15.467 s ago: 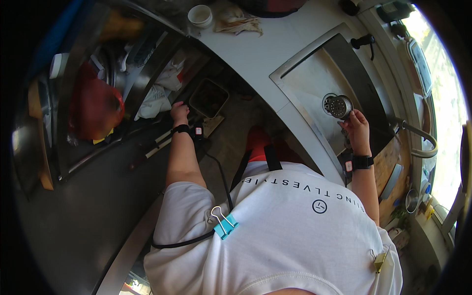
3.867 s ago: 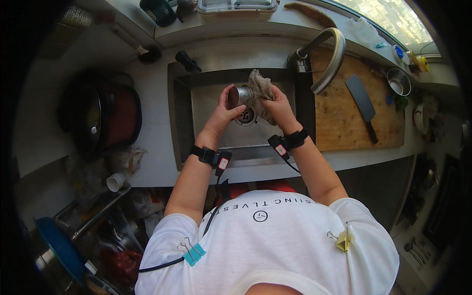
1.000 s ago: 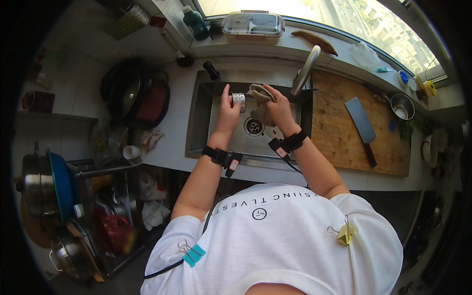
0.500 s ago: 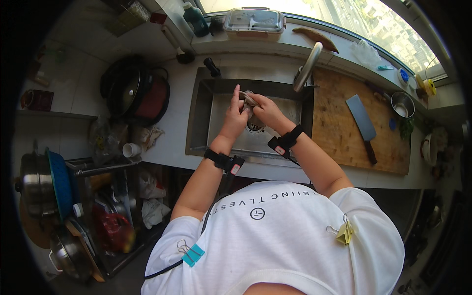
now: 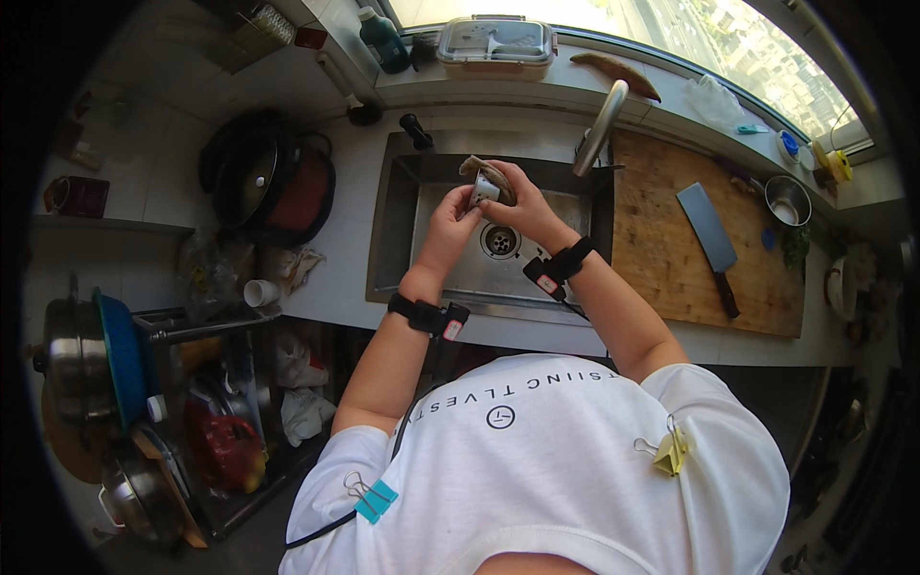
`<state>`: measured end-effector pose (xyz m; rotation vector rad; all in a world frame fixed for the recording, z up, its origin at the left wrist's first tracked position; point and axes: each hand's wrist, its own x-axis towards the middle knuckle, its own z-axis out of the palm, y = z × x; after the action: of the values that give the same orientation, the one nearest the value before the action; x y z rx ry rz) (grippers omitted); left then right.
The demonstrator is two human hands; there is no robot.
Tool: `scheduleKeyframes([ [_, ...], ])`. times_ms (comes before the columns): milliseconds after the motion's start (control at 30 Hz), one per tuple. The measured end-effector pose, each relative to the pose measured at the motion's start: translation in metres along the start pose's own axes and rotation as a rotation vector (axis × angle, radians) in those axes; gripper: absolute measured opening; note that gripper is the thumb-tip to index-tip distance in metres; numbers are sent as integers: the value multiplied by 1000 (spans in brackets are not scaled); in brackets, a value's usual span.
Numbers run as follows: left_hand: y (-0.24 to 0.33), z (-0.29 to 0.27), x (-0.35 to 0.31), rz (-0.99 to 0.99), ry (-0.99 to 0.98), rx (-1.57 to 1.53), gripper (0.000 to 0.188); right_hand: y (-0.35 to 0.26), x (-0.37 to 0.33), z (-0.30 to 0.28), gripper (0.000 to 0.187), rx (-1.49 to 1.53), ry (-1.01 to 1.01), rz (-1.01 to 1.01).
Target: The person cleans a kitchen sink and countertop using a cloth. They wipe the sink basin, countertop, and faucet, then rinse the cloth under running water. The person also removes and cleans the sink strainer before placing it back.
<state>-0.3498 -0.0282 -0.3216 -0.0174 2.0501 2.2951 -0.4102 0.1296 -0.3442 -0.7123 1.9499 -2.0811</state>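
Note:
Over the sink [image 5: 388, 225], both hands are together around a small white cup [image 5: 486, 187] with dark specks on its side. My left hand [image 5: 446, 228] grips the cup from the left with bent fingers. My right hand [image 5: 527, 209] is closed around a brownish cloth [image 5: 494, 174], which is pressed against the cup's far and right side. One end of the cloth sticks out past the cup. Part of the cup is hidden by my fingers and the cloth. Below the hands lies the sink's round drain [image 5: 499, 241], with dark bits beside it.
A faucet [image 5: 602, 129] rises behind the sink at the right. On the wooden cutting board [image 5: 661, 211] lies a cleaver [image 5: 707, 225], with a small metal pot [image 5: 787, 201] beyond it. To the left stands a dark pressure cooker [image 5: 264, 182]; a white cup [image 5: 259, 292] lies nearer.
The cup has turned, so its white side now shows. My left index finger, stretched upward before, is now bent at the cup. Both hands have shifted slightly, uncovering more of the drain.

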Motion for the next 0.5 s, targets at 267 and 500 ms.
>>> scheduleKeyframes([
  [267, 8, 1, -4, -101, 12, -56, 27, -15, -4, -1, 73, -290, -105, -167],
  [500, -5, 0, -9, 107, -43, 240, 24, -19, -3, -11, 84, 133, -176, 238],
])
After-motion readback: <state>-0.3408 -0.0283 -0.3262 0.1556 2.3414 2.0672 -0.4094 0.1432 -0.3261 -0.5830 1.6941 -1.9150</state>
